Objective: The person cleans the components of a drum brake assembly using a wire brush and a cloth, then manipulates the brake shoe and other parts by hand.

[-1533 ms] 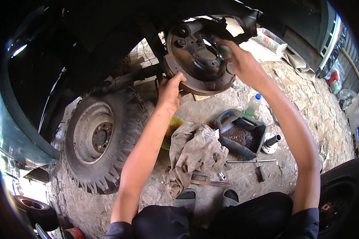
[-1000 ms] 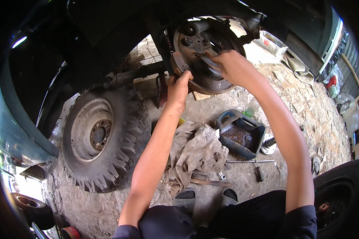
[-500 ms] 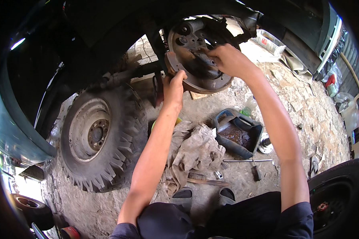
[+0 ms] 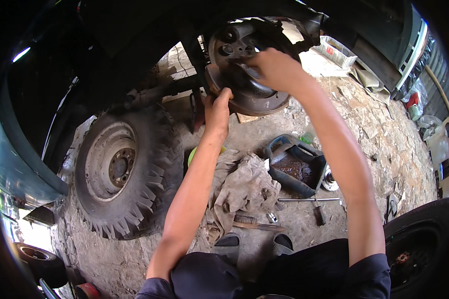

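Observation:
The round brake backing plate (image 4: 264,105) of a vehicle stands before me under the dark body. My left hand (image 4: 217,110) is closed on a curved brake shoe (image 4: 213,77) at the plate's left edge, its thumb on the near side. My right hand (image 4: 273,70) is closed in front of the plate's middle, knuckles up. A greyish flat piece shows by its fingers, but what it holds is mostly hidden. Below the hand bulges the dark, shiny hub part (image 4: 249,84).
A wheel with a chunky tyre (image 4: 119,169) stands at left. Below lie a crumpled rag (image 4: 244,184), a cut-open container of dark grease (image 4: 297,169), a metal bar (image 4: 309,200) and a wooden-handled brush (image 4: 257,225). Another tyre (image 4: 424,234) is at lower right.
My right hand has shifted slightly left and up across the plate, and its fingers have turned inward. My left hand keeps its hold on the brake shoe.

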Demonstrator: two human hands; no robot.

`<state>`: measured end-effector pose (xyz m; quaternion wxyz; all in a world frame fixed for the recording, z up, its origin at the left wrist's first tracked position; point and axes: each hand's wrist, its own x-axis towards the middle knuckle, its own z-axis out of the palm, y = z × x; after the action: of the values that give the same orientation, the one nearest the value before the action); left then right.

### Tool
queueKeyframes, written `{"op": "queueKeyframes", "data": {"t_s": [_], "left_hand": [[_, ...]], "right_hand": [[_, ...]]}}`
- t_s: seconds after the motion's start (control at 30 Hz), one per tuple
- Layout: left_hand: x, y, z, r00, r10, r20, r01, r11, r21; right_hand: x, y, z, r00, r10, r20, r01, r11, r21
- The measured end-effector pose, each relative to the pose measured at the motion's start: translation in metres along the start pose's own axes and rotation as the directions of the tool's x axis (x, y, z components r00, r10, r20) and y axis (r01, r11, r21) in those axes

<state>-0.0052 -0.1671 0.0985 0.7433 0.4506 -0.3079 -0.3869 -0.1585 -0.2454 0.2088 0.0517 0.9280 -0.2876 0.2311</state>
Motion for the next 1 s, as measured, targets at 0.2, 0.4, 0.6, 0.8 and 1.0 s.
{"op": "queueKeyframes", "data": {"t_s": [0.2, 0.4, 0.6, 0.8, 1.0], "left_hand": [[0.002, -0.025, -0.024, 0.999, -0.034, 0.019, 0.037, 0.984, -0.172], [-0.015, -0.045, -0.040, 0.996, 0.073, -0.048, -0.075, 0.995, -0.061], [-0.013, -0.026, -0.048, 0.939, 0.002, -0.343, -0.068, 0.981, -0.180], [-0.037, 0.020, -0.059, 0.985, 0.174, 0.013, -0.174, 0.969, 0.174], [-0.065, 0.022, -0.087, 0.975, 0.159, 0.153, -0.205, 0.908, 0.366]], "right_hand": [[0.000, -0.022, 0.006, 0.994, 0.023, 0.106, -0.019, 0.999, -0.040], [-0.028, -0.037, 0.007, 0.991, 0.002, 0.133, 0.027, 0.976, -0.215], [-0.051, -0.033, 0.033, 0.991, -0.118, -0.056, 0.103, 0.969, -0.224], [-0.065, -0.034, 0.041, 0.968, -0.059, -0.245, 0.024, 0.990, -0.141], [-0.114, -0.026, 0.072, 0.918, 0.127, -0.376, -0.036, 0.970, 0.239]]}}
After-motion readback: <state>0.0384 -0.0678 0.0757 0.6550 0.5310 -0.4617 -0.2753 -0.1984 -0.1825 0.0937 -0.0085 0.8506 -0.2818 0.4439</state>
